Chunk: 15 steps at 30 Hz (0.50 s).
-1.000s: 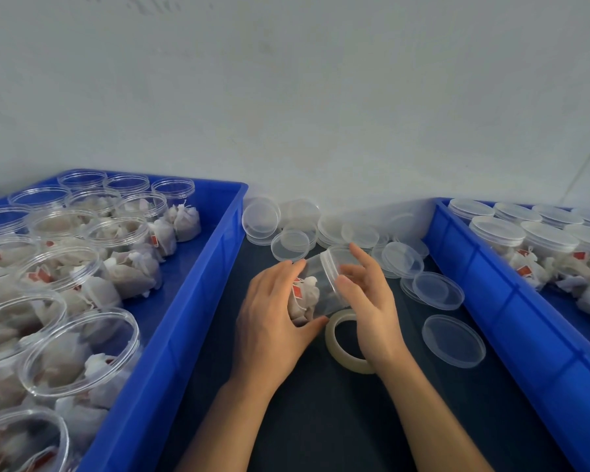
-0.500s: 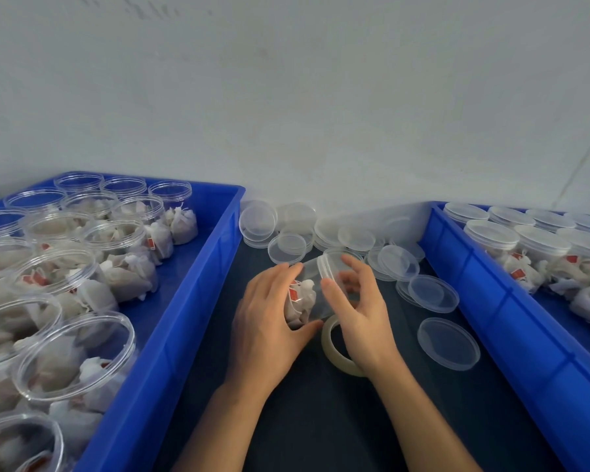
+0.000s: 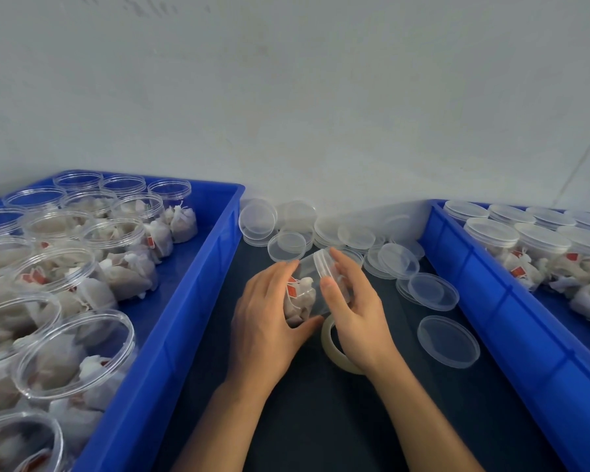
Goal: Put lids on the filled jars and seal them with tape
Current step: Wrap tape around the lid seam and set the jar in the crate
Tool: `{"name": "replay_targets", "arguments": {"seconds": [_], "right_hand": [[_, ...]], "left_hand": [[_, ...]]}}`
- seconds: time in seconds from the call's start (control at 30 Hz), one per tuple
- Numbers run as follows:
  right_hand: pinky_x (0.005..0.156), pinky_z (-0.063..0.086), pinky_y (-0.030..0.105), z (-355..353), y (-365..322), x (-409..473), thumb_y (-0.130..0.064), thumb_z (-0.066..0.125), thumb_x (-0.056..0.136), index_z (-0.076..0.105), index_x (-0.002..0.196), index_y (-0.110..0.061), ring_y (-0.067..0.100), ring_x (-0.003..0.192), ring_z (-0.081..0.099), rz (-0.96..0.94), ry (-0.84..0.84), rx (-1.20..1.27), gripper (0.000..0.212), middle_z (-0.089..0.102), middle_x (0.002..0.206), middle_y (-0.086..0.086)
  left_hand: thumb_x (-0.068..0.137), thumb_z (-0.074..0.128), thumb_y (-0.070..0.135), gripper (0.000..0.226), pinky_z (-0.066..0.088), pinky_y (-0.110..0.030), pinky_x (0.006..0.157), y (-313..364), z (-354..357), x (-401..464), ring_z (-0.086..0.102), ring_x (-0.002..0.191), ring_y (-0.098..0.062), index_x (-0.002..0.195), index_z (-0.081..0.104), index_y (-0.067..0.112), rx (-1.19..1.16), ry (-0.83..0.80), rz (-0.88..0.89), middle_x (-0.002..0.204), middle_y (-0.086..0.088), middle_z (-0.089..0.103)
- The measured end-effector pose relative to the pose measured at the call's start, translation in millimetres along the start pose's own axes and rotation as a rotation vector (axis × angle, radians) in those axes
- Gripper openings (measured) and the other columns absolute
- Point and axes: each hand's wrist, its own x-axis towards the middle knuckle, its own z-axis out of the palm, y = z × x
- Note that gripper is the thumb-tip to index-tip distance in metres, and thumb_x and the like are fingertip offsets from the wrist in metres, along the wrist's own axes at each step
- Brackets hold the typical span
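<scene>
- I see the pale wall filling the upper half of my view.
- At my left sits a blue bin crowded with open jars, each stuffed with white tea-bag pouches and without a lid.
- At my right a second blue bin holds capped jars, standing upright with pale lids on top.
- Between the two bins runs a dark mat, and both forearms reach out over it.
- My left hand wraps around the base end of the held jar, fingers curled over the top of it and the thumb pressed in from below.
- My right hand grips the same jar at its mouth end, thumb lying along the near side and fingers curved around the far side.
- That jar is tilted on its side above the mat, mouth pointing away and to the right, pouches bunched at its lower end; its lid is seated on the mouth.
- A tape roll lies flat on the mat just under my right wrist, partly hidden by it.
- Loose lids lie scattered on the mat, most heaped along the wall, a few beside the right bin.
</scene>
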Motion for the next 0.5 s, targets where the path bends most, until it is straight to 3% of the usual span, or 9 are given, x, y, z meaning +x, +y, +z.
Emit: {"name": "replay_targets", "arguments": {"seconds": [0.23,0.37,0.5], "right_hand": [[0.089,0.048,0.007,2.8,-5.0,2.0,-0.042,0.068,0.090,0.065,0.137,-0.031,-0.012,0.116,0.061,-0.012,0.048,0.111,0.048,0.071,0.123,-0.020],[0.085,0.050,0.006,-0.7,-4.5,3.6,-0.051,0.074,0.085,0.062,0.139,-0.040,-0.009,0.114,0.064,0.035,0.073,0.144,0.056,0.069,0.126,-0.015],[0.085,0.054,0.011,-3.8,-4.2,3.0,-0.042,0.075,0.088,0.057,0.146,-0.033,-0.001,0.116,0.068,0.056,0.038,0.309,0.061,0.070,0.130,-0.011]], "left_hand": [[0.068,0.096,0.051,0.095,0.054,-0.038,0.095,2.6,1.3,-1.6,0.056,0.133,-0.014,0.149,0.051,0.026,0.069,0.009,-0.001,0.145,0.007,0.060],[0.070,0.089,0.063,0.094,0.055,-0.036,0.096,6.2,-1.5,-2.8,0.057,0.128,-0.012,0.148,0.050,0.028,0.021,0.005,-0.040,0.139,0.009,0.062],[0.072,0.079,0.075,0.094,0.056,-0.038,0.098,9.8,-4.6,-3.7,0.055,0.125,-0.001,0.151,0.047,0.035,-0.067,-0.054,-0.070,0.136,0.020,0.059]]}}
